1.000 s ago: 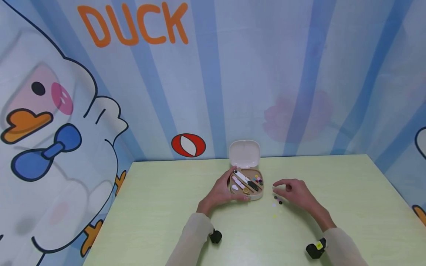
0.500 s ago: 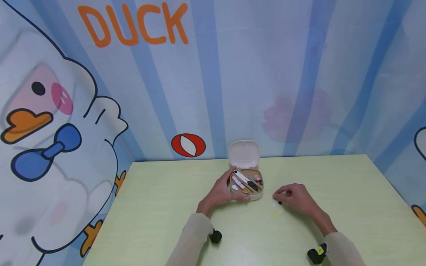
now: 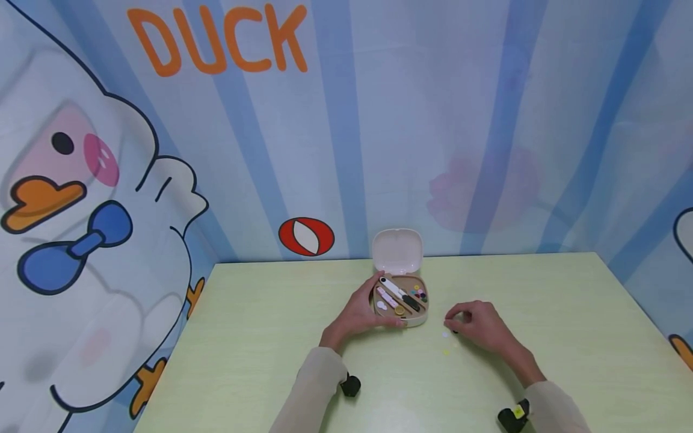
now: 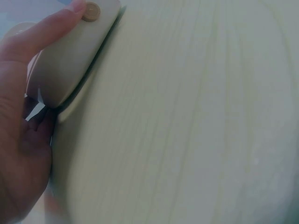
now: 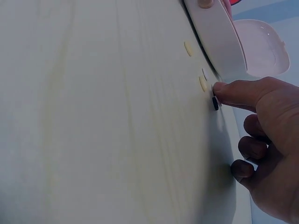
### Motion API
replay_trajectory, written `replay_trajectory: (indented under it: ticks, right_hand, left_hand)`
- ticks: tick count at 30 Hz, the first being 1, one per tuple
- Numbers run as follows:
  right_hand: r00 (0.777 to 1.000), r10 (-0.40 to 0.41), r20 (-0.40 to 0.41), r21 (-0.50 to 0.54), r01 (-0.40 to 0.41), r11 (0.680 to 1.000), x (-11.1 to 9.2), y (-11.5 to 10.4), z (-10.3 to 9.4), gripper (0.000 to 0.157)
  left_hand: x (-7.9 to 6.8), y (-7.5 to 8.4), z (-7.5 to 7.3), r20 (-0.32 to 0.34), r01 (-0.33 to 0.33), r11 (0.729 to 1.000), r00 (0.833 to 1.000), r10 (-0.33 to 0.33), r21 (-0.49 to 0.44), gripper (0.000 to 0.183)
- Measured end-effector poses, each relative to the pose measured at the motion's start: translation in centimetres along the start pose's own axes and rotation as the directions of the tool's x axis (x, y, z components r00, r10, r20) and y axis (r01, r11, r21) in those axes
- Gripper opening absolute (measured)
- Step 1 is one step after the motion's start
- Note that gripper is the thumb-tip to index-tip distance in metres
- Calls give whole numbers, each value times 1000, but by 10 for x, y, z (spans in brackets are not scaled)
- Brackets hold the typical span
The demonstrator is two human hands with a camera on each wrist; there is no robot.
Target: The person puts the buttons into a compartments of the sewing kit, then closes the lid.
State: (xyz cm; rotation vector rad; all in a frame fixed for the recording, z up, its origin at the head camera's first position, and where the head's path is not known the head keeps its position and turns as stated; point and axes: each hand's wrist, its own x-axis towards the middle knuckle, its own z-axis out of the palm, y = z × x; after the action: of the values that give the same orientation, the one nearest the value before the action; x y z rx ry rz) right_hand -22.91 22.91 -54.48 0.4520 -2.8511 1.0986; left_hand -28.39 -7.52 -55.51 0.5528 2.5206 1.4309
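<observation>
A small sewing case [image 3: 415, 322] with a tan tray stands on the table, its pale pink lid [image 3: 397, 249] raised at the back. My left hand [image 3: 357, 311] grips it from the left, thumb along the front by a round brown catch [image 4: 91, 11]. To the right of the case, my right hand [image 3: 482, 323] pinches with thumb and forefinger at a small button on the tabletop; the fingertips mostly hide that button. Close beside them lie a black button [image 5: 215, 103], a white button [image 5: 204, 73] and two pale yellow buttons, one nearer [image 5: 202, 84] and one farther [image 5: 188, 48].
Inside the case lie a white-and-black tool [image 3: 400, 293], a pink-and-white tool [image 3: 387, 297], a round gold piece [image 3: 399, 310] and several coloured buttons [image 3: 419, 293]. The pale table [image 3: 271, 337] ends at a blue striped backdrop [image 3: 400, 120] with a duck print.
My right hand has come down to the tabletop, and its thumb and forefinger have closed together over a dark button. The left hand and the case have stayed put.
</observation>
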Motion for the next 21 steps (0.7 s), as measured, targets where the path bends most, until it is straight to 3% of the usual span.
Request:
replay_trajectory:
  ticks: [21]
  right_hand:
    - [998, -8, 58, 34, 6, 999, 10, -7, -7, 5]
  left_hand:
    - [0, -2, 0, -5, -22, 1000, 1000, 22, -13, 121]
